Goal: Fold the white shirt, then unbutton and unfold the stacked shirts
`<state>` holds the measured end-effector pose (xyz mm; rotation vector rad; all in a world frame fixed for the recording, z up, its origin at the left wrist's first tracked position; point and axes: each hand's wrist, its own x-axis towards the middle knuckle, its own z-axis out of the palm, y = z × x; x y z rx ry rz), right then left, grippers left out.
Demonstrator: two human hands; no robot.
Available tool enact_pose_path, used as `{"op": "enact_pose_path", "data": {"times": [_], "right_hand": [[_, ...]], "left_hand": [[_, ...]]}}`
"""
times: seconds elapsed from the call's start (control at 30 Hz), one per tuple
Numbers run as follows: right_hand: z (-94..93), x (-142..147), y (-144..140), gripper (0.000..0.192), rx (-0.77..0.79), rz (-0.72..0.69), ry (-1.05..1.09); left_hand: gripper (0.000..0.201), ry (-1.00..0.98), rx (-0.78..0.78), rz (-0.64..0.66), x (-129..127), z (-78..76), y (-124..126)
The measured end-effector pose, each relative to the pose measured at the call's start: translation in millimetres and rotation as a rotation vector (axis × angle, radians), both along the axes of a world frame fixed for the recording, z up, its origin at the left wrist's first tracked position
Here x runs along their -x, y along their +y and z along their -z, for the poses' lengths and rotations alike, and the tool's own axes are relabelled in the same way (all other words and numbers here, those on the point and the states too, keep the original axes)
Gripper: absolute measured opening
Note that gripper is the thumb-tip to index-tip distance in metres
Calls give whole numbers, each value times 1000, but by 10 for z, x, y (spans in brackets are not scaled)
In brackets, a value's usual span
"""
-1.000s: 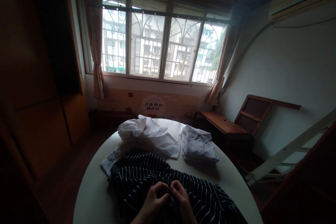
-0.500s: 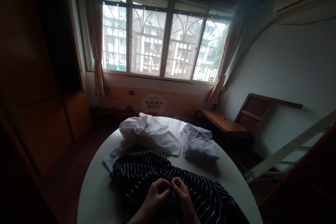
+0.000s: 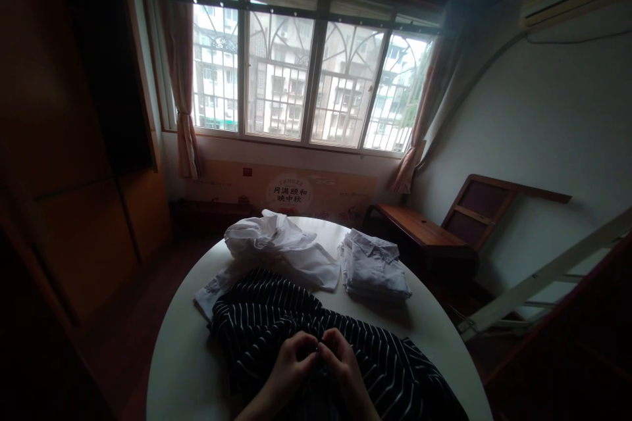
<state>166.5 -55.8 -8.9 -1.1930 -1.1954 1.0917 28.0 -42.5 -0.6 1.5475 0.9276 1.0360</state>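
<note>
A dark shirt with thin white stripes (image 3: 257, 322) lies spread over the near part of a round white table (image 3: 172, 368). My left hand (image 3: 289, 368) and my right hand (image 3: 343, 368) meet over its middle, fingertips pinching the striped cloth close together. What sits between the fingertips is too small and dark to make out. Behind the striped shirt lies a crumpled white shirt (image 3: 276, 247). To its right is a folded pale shirt (image 3: 372, 270) with its collar up.
A barred window (image 3: 301, 79) with curtains fills the far wall. A wooden bench and a leaning frame (image 3: 444, 223) stand to the right of the table, with a white ladder (image 3: 543, 276) beyond. A dark wardrobe (image 3: 74, 145) is on the left.
The view has shifted slightly; both hands stay together on the striped shirt, fingers working a little. The clothes have not moved.
</note>
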Motion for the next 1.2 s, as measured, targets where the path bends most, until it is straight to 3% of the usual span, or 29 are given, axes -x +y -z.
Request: {"op": "enact_pose_path", "data": {"times": [0.4,0.77,1.2], "right_hand": [[-41,12,-5,30,-21,24,-23],[35,-3,11,27,-36,29,-44],[-58,20,-60,25,-70,39,-143]], "left_hand": [[14,5,-21,-16,6,27,-12],[14,11,-13,4,-8,-13,-12],[15,17,-47,-13,18,20,-17]]}}
